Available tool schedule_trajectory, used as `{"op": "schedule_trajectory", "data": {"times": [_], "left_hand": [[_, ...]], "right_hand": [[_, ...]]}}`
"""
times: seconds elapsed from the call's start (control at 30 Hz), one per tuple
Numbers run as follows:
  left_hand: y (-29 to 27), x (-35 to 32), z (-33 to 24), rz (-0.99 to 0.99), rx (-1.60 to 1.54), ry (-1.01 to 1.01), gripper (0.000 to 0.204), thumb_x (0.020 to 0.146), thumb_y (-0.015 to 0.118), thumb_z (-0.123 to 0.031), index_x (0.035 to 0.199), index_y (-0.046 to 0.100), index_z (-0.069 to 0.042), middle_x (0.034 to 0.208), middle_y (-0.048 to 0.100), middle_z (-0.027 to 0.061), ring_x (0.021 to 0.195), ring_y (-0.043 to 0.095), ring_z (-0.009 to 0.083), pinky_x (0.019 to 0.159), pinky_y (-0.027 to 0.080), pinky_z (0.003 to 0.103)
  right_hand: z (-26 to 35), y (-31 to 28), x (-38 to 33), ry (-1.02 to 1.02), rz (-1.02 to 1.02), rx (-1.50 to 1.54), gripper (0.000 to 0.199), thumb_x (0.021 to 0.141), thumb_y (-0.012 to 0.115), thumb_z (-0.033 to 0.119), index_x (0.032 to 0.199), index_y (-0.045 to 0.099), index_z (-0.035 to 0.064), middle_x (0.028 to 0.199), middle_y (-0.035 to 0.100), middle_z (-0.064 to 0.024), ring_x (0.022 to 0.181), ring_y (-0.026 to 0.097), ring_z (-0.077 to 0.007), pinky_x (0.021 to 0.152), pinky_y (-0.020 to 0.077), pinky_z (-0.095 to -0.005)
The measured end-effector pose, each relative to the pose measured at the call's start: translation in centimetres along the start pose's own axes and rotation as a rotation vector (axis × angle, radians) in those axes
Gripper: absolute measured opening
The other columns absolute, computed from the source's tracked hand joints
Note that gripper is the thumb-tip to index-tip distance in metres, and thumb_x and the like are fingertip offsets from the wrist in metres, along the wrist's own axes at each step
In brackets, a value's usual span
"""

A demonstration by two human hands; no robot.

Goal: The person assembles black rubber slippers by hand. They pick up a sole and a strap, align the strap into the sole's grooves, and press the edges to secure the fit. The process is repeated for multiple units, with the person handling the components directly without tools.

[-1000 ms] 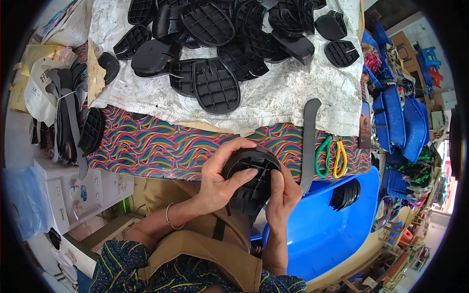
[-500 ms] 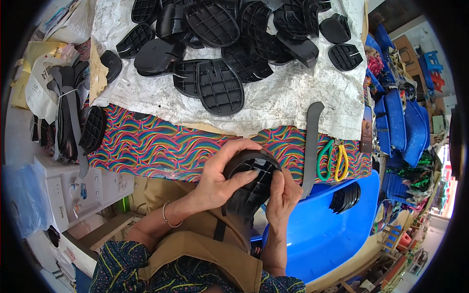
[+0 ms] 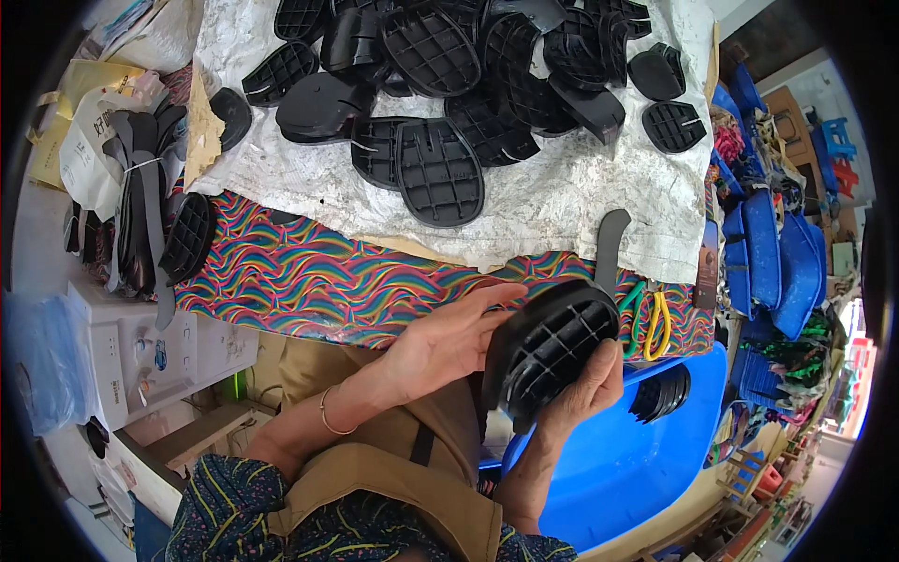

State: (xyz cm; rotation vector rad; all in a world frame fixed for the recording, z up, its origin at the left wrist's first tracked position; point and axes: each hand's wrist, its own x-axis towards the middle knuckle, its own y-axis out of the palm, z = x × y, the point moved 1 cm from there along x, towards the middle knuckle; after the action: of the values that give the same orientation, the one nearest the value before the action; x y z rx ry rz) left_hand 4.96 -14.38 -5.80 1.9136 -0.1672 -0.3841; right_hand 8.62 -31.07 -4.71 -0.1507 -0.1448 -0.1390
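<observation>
My right hand point(image 3: 590, 389) grips a black shoe sole point(image 3: 562, 347), its thumb on the edge and its other fingers hidden beneath. The sole is tilted, with its hollow ribbed grid side facing up. To its left is my left hand point(image 3: 435, 348), open, fingers stretched toward the sole's left side. Whether those fingertips touch it I cannot tell. Beyond both hands, a pile of similar black soles point(image 3: 438, 173) lies on a stained white sheet point(image 3: 365, 220). A flat dark grey strip point(image 3: 611, 245) rests just past the held sole.
Green-handled scissors point(image 3: 633, 309) and a yellow-handled pair point(image 3: 659, 323) lie on the colourful wavy-patterned cloth point(image 3: 309, 281). A blue tub point(image 3: 618, 468) at the right holds several nested black pieces point(image 3: 663, 393). Bundled dark strips point(image 3: 140, 206) and a white drawer unit point(image 3: 140, 356) stand at the left.
The sole has moved right and turned in my right hand. My left hand has let go of its rim and straightened its fingers. The view has shifted slightly.
</observation>
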Motion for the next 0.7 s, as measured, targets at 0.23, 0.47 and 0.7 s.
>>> {"op": "schedule_trajectory", "data": {"times": [0.23,0.47,0.7], "left_hand": [[0.8,-0.7,0.9,-0.150,0.909,0.292,0.045,0.105,0.047,-0.024,0.139,0.044,0.005,0.114,0.062,0.0128,0.104,0.058,0.0139,0.088,0.046,0.029],[-0.4,-0.5,1.5,-0.209,1.422,0.667,0.033,0.097,0.057,-0.010,0.125,0.054,0.006,0.074,0.059,0.0167,0.057,0.058,0.0185,0.053,0.045,0.035],[0.4,0.9,0.2,-0.224,1.186,0.596,0.030,0.098,0.058,-0.013,0.122,0.057,0.005,0.073,0.059,0.0185,0.060,0.063,0.0260,0.056,0.047,0.038]], "right_hand": [[-0.4,-0.6,0.2,-0.064,-0.041,-0.157,0.041,0.106,0.042,0.030,0.111,0.066,-0.0032,0.093,0.071,-0.0090,0.081,0.064,-0.0139,0.073,0.0495,-0.0273],[-0.7,0.1,-0.3,-0.206,-0.087,-0.273,0.037,0.106,0.044,0.028,0.097,0.064,-0.0015,0.079,0.063,-0.0015,0.070,0.052,-0.0060,0.060,0.0414,-0.0226],[-0.9,-0.7,-0.3,-0.194,-0.017,-0.309,0.040,0.106,0.043,0.029,0.103,0.066,-0.0023,0.082,0.067,-0.0048,0.072,0.055,-0.0093,0.063,0.0442,-0.0256]]}}
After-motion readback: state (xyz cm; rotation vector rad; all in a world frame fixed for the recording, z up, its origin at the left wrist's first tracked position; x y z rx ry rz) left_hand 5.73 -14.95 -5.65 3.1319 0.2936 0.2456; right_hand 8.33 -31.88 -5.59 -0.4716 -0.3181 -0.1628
